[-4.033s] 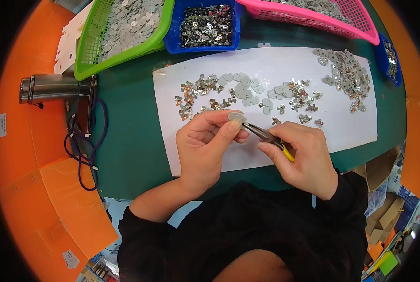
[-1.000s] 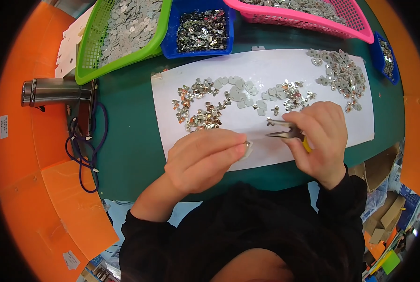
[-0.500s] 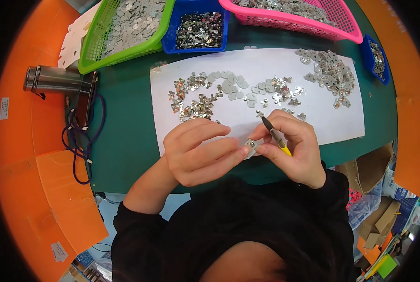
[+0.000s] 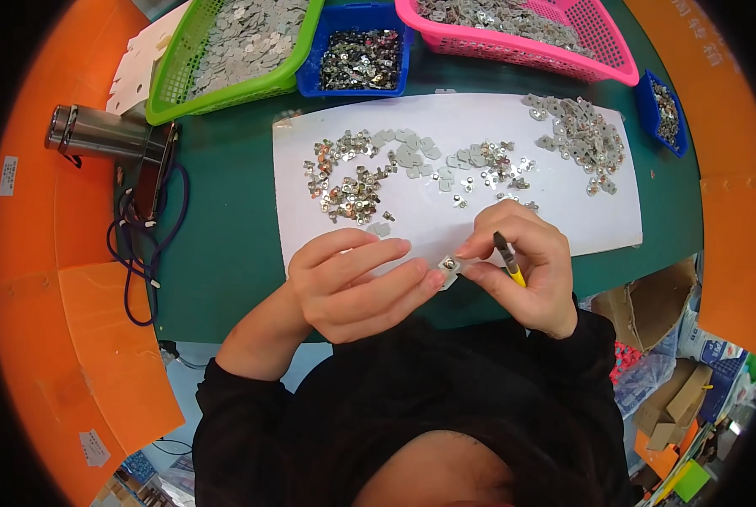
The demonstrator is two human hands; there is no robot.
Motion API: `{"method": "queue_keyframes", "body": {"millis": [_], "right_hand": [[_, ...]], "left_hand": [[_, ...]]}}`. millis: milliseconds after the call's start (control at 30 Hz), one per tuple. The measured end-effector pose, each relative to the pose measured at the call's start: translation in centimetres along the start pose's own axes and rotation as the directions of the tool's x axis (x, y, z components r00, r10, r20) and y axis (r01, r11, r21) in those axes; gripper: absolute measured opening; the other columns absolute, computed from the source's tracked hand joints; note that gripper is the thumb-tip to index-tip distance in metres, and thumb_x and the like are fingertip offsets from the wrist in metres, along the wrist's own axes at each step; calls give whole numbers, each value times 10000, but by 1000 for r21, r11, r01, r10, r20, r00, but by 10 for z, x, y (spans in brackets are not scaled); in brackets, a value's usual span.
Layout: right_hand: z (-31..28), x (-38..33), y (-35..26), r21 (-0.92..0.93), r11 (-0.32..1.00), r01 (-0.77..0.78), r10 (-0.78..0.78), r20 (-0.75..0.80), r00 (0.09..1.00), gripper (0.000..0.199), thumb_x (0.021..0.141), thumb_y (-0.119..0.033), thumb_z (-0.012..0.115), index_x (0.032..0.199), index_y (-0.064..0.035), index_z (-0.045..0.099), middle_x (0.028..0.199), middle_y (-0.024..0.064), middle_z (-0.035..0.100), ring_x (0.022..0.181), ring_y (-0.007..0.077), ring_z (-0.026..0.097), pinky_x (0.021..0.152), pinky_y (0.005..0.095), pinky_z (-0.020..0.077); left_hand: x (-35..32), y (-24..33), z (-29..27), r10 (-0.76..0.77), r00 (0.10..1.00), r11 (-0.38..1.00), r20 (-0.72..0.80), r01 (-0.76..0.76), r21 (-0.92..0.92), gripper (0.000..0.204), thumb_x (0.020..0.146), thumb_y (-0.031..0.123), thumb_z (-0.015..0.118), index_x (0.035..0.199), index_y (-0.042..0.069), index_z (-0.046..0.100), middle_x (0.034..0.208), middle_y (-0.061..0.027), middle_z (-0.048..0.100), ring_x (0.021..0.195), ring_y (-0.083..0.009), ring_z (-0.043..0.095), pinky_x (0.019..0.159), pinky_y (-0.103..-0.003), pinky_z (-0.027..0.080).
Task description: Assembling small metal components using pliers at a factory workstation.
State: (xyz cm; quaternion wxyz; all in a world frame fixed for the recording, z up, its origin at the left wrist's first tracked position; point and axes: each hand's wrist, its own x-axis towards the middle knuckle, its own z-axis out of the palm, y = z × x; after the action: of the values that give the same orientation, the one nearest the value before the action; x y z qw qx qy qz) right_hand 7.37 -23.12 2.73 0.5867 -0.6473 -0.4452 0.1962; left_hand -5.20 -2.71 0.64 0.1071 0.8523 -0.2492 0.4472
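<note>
A small grey metal plate (image 4: pixel 447 270) is pinched between both hands over the white sheet (image 4: pixel 445 215). Yellow-handled tweezers (image 4: pixel 508 258) are gripped in the right hand (image 4: pixel 526 262); the left hand (image 4: pixel 352 283) is closed on the plate. The plate could be dropped if the pinch is loosened.

Head cam – looks straight down, close over hands (image 4: pixel 420 270) – single view.

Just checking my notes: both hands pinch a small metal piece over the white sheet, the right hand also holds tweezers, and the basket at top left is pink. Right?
Not quite. In the head view the basket at top left is green. The rest stands: left hand and right hand pinch the metal piece over the white sheet, tweezers in the right.
</note>
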Motion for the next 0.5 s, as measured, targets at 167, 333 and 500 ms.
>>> {"method": "queue_keyframes", "body": {"millis": [167,333,500], "right_hand": [[3,2,-7,-18,999,-45,45,35,998,222,703,87,710,891,-30,697,848,80,621,790,186,581,692,282,447],[2,4,-5,-15,999,-41,42,50,998,223,695,83,712,886,-31,694,847,77,623,783,189,582,686,283,447],[1,5,-4,-54,999,-9,13,68,998,226,681,70,719,880,-30,686,850,77,626,787,193,585,693,287,451]], "left_hand": [[-3,-3,3,29,999,999,-16,-29,28,261,737,40,749,962,171,762,1020,49,683,881,-149,661,687,-257,492],[-4,-2,2,23,1000,999,-15,-23,31,290,724,15,750,965,177,763,1027,58,679,900,-150,658,693,-256,497],[-5,-3,3,13,1000,1000,-9,-13,18,278,735,31,743,969,180,765,1028,58,681,922,-155,654,697,-263,496]]}}
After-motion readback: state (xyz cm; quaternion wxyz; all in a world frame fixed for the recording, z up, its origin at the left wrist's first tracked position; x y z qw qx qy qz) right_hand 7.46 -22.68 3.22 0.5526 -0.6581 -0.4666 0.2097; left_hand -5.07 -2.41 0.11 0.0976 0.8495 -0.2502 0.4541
